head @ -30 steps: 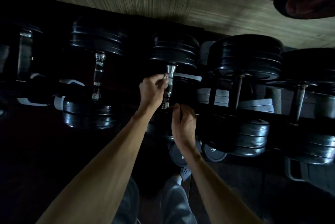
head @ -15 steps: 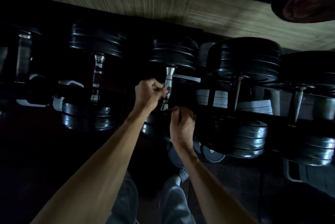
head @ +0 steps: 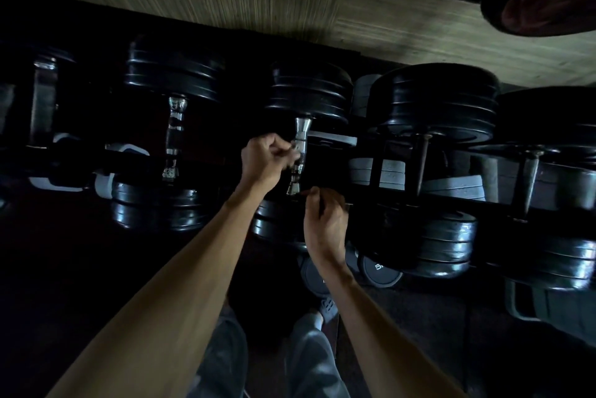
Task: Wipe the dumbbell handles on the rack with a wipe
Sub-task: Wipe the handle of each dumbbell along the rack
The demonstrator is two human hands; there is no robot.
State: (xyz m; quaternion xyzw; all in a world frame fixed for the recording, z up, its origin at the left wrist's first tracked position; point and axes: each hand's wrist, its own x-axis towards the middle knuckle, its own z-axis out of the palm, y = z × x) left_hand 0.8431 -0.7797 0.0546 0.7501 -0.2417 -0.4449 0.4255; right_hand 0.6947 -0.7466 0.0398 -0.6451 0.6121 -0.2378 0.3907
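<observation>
Slid down the handle [head: 300, 156]: left hand [head: 263, 164] curled there, right hand [head: 325, 223] curled below; wipe unseen. Could pinch fingers if dumbbell rolls.

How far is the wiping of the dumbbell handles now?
Done: nothing shows which handles are already clean. In hand: the left hand is curled at the chrome handle of the middle dumbbell; the right hand is at its lower end. No wipe is visible in this dark view. Left: apparently the rusty handles to the right.
</observation>
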